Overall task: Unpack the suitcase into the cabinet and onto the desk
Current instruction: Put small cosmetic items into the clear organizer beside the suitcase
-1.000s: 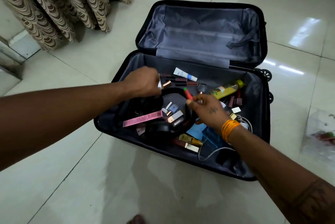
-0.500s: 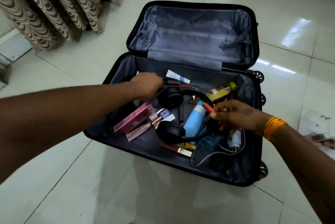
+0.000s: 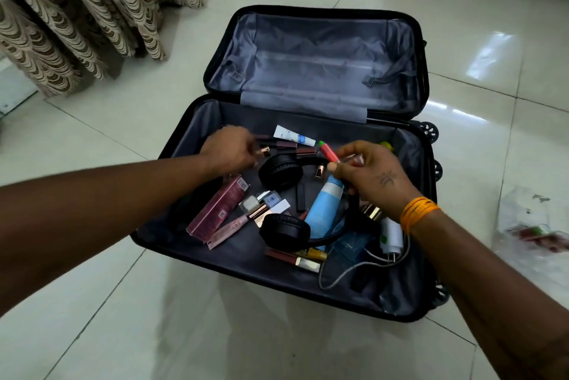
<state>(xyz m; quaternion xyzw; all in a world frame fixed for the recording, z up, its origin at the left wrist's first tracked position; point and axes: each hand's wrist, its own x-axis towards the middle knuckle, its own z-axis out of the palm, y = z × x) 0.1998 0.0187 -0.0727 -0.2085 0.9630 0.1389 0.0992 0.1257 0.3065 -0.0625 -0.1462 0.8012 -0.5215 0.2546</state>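
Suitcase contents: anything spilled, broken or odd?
Nothing spilled or visibly broken. The suitcase holds loose cosmetics strewn around black headphones, with a white cable trailing. A crumpled plastic bag lies on the floor beside it.

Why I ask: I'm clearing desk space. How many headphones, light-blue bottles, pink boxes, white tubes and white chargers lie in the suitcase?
Headphones: 1
Light-blue bottle: 1
Pink box: 1
White tube: 1
White charger: 1
Total: 5
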